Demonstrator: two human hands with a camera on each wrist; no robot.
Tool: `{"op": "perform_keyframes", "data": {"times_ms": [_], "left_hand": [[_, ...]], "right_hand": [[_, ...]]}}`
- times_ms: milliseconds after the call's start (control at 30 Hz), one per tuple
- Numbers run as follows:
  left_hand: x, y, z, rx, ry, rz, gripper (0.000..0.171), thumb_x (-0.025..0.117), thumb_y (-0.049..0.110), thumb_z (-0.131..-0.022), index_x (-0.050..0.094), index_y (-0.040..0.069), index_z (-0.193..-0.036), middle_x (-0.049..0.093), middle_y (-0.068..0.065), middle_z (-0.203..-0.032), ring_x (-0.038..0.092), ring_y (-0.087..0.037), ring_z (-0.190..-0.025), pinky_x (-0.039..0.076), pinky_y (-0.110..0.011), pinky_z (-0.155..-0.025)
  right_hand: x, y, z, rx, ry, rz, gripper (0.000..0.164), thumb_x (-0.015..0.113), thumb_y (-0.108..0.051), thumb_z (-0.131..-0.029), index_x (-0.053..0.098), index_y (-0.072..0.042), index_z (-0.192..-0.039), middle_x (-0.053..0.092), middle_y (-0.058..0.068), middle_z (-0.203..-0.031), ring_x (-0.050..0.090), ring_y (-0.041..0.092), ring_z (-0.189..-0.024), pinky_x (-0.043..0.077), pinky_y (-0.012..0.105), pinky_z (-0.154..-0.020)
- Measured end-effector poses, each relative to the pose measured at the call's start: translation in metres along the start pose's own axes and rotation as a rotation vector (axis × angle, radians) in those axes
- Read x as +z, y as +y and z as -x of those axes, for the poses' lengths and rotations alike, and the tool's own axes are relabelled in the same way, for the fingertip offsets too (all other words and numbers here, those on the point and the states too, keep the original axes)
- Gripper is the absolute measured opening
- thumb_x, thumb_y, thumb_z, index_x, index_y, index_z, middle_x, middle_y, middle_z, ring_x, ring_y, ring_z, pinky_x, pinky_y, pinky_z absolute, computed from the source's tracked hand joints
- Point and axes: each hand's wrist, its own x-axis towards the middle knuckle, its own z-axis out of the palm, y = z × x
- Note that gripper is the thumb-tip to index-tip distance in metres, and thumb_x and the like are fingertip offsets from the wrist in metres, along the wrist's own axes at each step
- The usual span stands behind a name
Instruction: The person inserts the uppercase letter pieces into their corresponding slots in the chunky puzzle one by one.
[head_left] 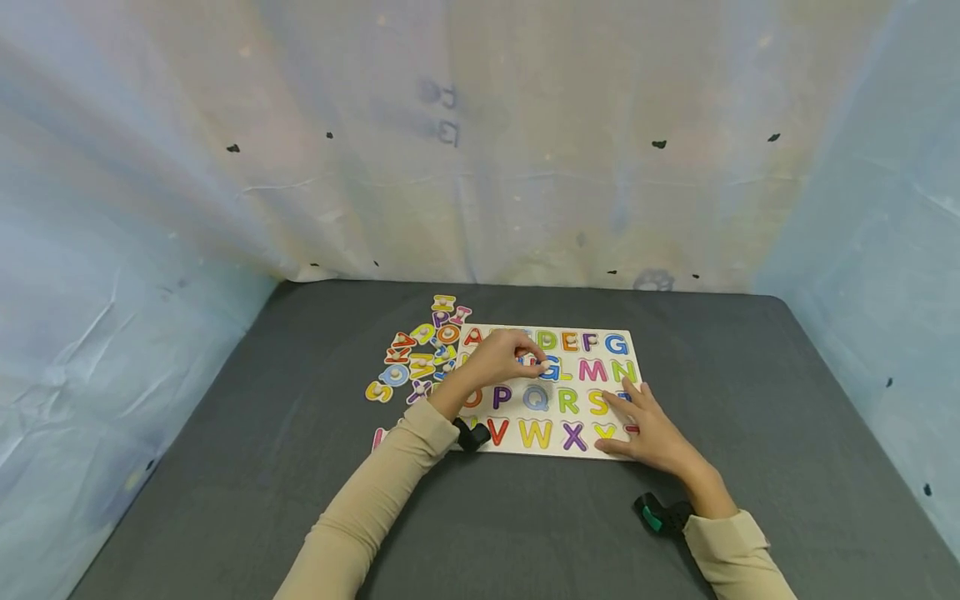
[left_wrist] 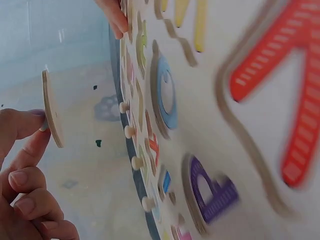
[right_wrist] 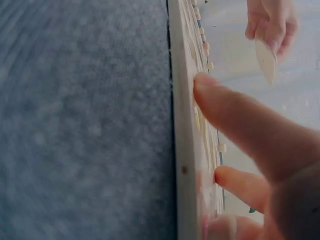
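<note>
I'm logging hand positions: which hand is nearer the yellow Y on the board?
The right hand, just to the right of the yellow Y. The left hand is farther off, holding a blue letter piece above the board.

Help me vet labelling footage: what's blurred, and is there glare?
Head view: even light, no harsh glare on the white rectangular letter board; left wrist: the large red letter V, up close, is blurred; right wrist: the dark grey fabric tabletop is soft and grainy, and the pale flat wooden piece looks washed out.
</note>
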Motion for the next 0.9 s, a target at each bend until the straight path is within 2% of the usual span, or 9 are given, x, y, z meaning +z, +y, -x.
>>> {"op": "perform_keyframes", "data": {"times_ms": [267, 533, 800, 900], "left_hand": [[0.015, 0.012, -0.03, -0.035, 0.016, 0.031, 0.019, 0.07, 0.027, -0.089, 0.077, 0.013, -0.1, 0.045, 0.002, -0.072, 0.034, -0.01, -0.064, 0.026, -0.019, -0.06], [0.03, 0.02, -0.06, -0.065, 0.079, 0.019, 0.021, 0.07, 0.031, -0.088, 0.076, 0.017, -0.102, 0.051, 0.003, -0.075, 0.037, -0.008, -0.064, 0.027, -0.017, -0.057], [0.049, 0.025, -0.084, -0.131, 0.115, 0.034, 0.022, 0.069, 0.032, -0.089, 0.076, 0.017, -0.103, 0.036, 0.006, -0.062, 0.03, -0.007, -0.056, 0.025, -0.017, -0.054], [0.055, 0.026, -0.091, -0.166, 0.119, 0.04, 0.021, 0.069, 0.032, -0.089, 0.076, 0.018, -0.103, 0.036, 0.005, -0.061, 0.028, -0.007, -0.054, 0.022, -0.018, -0.05]], "right_hand": [[-0.001, 0.002, 0.003, 0.018, -0.041, 0.047, 0.082, 0.075, -0.046, -0.078, 0.044, -0.007, -0.144, 0.019, 0.032, -0.156, 0.011, 0.062, -0.14, 0.024, 0.076, -0.102], [-0.005, 0.002, 0.005, -0.001, -0.045, 0.071, 0.084, 0.075, -0.046, -0.078, 0.043, -0.007, -0.145, 0.021, 0.032, -0.156, 0.014, 0.063, -0.139, 0.026, 0.075, -0.103], [-0.006, 0.003, 0.005, -0.049, -0.038, 0.071, 0.086, 0.079, -0.043, -0.075, 0.043, -0.007, -0.145, 0.024, 0.034, -0.154, 0.016, 0.064, -0.138, 0.027, 0.074, -0.103], [-0.006, 0.003, 0.005, -0.067, -0.035, 0.066, 0.087, 0.08, -0.04, -0.073, 0.044, -0.006, -0.144, 0.024, 0.035, -0.153, 0.016, 0.065, -0.137, 0.027, 0.074, -0.103]]}}
